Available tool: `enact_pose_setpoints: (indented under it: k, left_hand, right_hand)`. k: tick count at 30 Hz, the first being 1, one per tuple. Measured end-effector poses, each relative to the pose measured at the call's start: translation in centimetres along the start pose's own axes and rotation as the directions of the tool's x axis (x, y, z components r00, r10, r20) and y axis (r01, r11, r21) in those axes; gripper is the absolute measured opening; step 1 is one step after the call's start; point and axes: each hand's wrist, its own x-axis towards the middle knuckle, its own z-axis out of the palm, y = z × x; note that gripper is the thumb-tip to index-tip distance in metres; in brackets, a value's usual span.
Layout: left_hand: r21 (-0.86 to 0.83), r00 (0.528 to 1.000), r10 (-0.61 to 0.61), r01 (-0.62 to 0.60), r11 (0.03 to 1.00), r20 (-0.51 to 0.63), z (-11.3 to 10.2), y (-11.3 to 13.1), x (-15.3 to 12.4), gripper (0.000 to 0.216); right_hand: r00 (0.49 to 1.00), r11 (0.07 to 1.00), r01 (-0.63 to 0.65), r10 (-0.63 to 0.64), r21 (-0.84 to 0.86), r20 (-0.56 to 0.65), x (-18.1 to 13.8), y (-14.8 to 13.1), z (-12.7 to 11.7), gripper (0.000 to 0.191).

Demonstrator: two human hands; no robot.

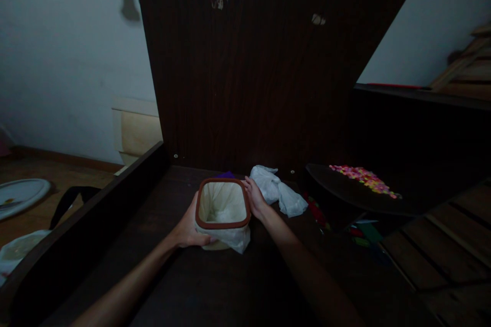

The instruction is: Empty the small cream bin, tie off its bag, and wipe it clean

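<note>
Between my two hands is a small square trash bin [222, 226] with a brown rim, lined with a pale plastic bag whose edge hangs out below the rim at the front. My left hand [191, 227] grips the bin's left side, thumb across the front. On the far right side, my right hand [253, 196] presses its fingers against the bin near the rim. A knotted white plastic bag [278, 191] lies just beyond my right hand. The inside of the bin shows only the crumpled liner.
The dark wooden surface [169, 276] has a raised left edge [99, 219] and a tall back panel [245, 87]. To the right, a dark shelf [333, 184] bears a pile of colourful small pieces [366, 179]. A purple item [225, 175] sits behind the bin.
</note>
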Motion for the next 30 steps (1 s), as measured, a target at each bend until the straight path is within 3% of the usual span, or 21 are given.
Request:
enact_pose_setpoints:
  k: [5, 10, 18, 25, 30]
  left_hand:
    - [0.084, 0.995, 0.006, 0.003, 0.996, -0.1, -2.7, 0.1, 0.6, 0.11]
    - [0.227, 0.966, 0.076, -0.018, 0.974, -0.246, -6.6, -0.5, 1.8, 0.107]
    - [0.291, 0.904, 0.112, 0.014, 0.957, -0.413, -10.1, -1.6, 3.5, 0.109]
    - [0.298, 0.918, 0.15, -0.037, 0.954, -0.368, -10.4, -1.8, 4.1, 0.11]
    - [0.307, 0.937, 0.156, -0.056, 0.95, -0.312, -10.9, -1.6, 5.1, 0.118]
  right_hand:
    - [0.997, 0.999, 0.031, -0.033, -0.021, -0.069, -2.1, -0.4, -2.4, 0.038]
    - [1.0, 1.0, -0.004, 0.004, 0.015, 0.015, -3.0, 0.0, -1.9, 0.038]
    - [0.991, 0.993, -0.071, 0.06, 0.089, 0.116, 0.0, 1.6, 3.7, 0.039]
    - [0.978, 0.986, -0.092, 0.063, 0.139, 0.197, 4.0, 1.8, 10.3, 0.041]
    - [0.964, 0.986, -0.116, 0.084, 0.117, 0.253, 6.3, 1.4, 12.5, 0.056]
